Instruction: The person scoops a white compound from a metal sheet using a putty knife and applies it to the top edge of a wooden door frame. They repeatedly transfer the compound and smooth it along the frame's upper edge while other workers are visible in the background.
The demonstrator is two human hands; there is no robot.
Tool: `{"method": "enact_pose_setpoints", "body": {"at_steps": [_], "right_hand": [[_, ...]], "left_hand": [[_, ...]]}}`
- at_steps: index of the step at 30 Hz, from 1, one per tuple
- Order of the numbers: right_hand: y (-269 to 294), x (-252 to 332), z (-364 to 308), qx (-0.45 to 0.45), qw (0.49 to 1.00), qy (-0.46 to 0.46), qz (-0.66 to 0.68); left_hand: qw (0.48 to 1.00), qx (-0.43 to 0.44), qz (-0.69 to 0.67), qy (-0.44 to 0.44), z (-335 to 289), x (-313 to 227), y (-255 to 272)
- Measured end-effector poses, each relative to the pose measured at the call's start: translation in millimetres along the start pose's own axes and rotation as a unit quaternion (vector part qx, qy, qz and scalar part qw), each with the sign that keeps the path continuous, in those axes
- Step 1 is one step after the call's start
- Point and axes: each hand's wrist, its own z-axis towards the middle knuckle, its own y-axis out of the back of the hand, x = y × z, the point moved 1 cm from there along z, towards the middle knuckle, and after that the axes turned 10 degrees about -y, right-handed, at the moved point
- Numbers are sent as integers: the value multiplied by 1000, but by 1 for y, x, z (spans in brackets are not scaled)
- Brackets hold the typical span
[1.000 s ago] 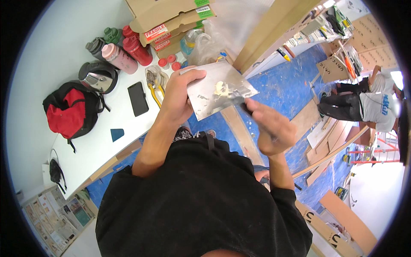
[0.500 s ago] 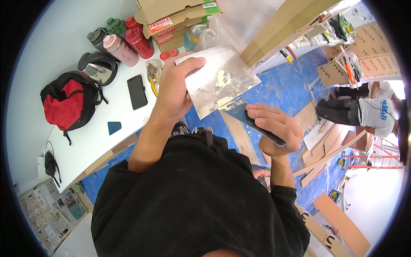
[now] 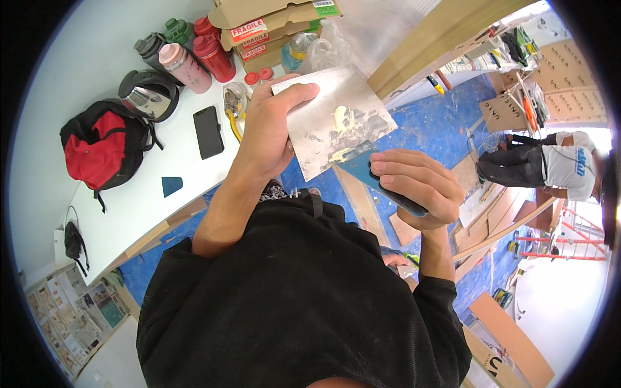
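My left hand (image 3: 266, 126) grips a square metal plate (image 3: 315, 131) by its left side, thumb lying over the top face. Dabs of pale yellow filler (image 3: 342, 119) and grey smears cover part of that face. In my right hand (image 3: 419, 187) is a blue scraper (image 3: 359, 165) with a dark handle, the fingers wrapped round it. The scraper's blade edge touches the plate's lower right edge, beside a dab of filler. What lies under the plate is hidden.
At left, a white table (image 3: 139, 223) holds a phone (image 3: 207, 132), a red-black bag (image 3: 107, 150), a kettle (image 3: 149, 96), several bottles (image 3: 186, 68) and cardboard boxes (image 3: 278, 39). Boards lie on the blue-covered floor (image 3: 424, 116). Another person (image 3: 563, 165) stands at far right.
My right hand has tilted slightly, its fingers now closer round the scraper. The plate has turned a little and shifted slightly right; the scraper stays at its edge.
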Motion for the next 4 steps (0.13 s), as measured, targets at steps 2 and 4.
{"method": "enact_pose_setpoints", "body": {"at_steps": [2, 4], "right_hand": [[3, 0, 0, 23, 996, -51, 71], [8, 0, 1, 31, 992, -75, 102]], "left_hand": [[1000, -6, -11, 7, 1, 3, 3], [1000, -5, -14, 8, 5, 6, 8]]}}
